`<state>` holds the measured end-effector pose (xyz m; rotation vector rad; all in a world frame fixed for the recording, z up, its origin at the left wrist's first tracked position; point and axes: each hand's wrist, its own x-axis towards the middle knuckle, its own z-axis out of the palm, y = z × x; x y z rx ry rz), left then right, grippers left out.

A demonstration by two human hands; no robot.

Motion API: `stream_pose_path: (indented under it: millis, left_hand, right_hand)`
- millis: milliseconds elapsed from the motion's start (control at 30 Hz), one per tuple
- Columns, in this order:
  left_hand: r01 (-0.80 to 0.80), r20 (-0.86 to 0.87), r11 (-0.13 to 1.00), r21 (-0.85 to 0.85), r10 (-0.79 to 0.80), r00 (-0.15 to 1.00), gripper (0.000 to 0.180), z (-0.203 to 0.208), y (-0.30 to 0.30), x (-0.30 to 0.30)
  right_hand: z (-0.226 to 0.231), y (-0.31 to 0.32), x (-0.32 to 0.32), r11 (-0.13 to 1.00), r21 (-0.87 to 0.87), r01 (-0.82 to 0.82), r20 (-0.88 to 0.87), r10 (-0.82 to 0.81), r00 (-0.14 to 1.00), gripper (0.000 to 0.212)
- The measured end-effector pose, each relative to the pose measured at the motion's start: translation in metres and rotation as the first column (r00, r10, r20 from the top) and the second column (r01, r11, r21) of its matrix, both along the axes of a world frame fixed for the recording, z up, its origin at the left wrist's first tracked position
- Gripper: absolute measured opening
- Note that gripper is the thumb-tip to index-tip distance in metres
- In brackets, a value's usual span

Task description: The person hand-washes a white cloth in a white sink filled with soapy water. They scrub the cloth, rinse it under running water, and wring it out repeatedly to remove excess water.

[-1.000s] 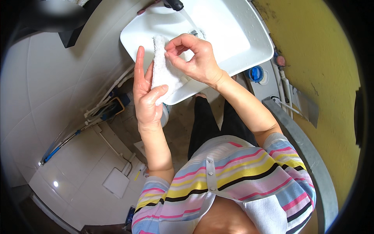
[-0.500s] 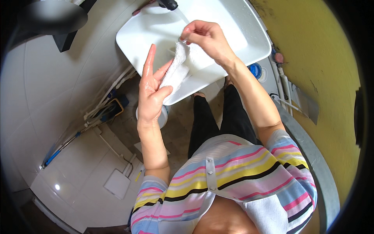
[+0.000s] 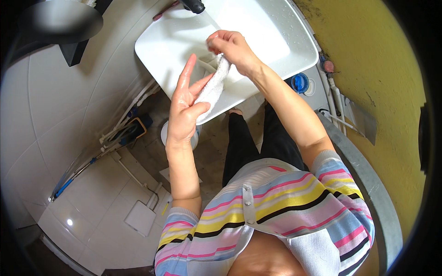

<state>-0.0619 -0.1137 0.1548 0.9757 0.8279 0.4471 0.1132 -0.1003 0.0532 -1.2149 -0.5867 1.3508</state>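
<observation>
A white, fluffy cloth [image 3: 212,89] stretches at a slant between my hands, over the near left rim of the white sink [image 3: 258,85]. My left hand [image 3: 183,115] grips its lower end between thumb and curled fingers, with the index finger stretched upward. Closed fingers of my right hand [image 3: 232,48] are at the cloth's upper end; the fingertips are slightly blurred and partly hide that end. Both hands look wet. Above them, the black faucet [image 3: 197,6] lets a thin stream of water run into the sink. Behind the cloth, a pale strip in the basin is partly hidden.
Below the sink's left side stands a white bucket [image 3: 195,138]. On the right, an opened blue container [image 3: 300,83] sits beside white pipes [image 3: 338,99] along the yellow wall [image 3: 382,60]. A blue-handled pole [image 3: 64,188] leans by the tiled left wall.
My right hand has come down and a little left, away from the faucet. My left hand has shifted slightly right. The cloth now looks narrower and more drawn together.
</observation>
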Motion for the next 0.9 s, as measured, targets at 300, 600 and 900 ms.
stream_pose_path:
  millis: [300,600,900]
  left_hand:
    - [-0.09,0.057,0.995,-0.042,0.092,0.994,0.104,0.016,0.002,-0.002]
    - [-0.308,0.194,0.945,-0.113,0.325,0.926,0.101,-0.007,0.02,-0.022]
    - [-0.147,-0.397,0.964,0.223,0.227,0.889,0.077,-0.061,0.031,-0.049]
  right_hand:
    - [-0.058,0.002,0.031,1.0,0.025,-0.002,0.588,-0.013,0.809,0.045]
    - [-0.048,-0.024,0.031,0.953,-0.109,-0.283,0.182,0.298,0.937,0.021]
    - [-0.046,-0.023,0.035,0.986,-0.062,-0.155,-0.268,0.133,0.954,0.021]
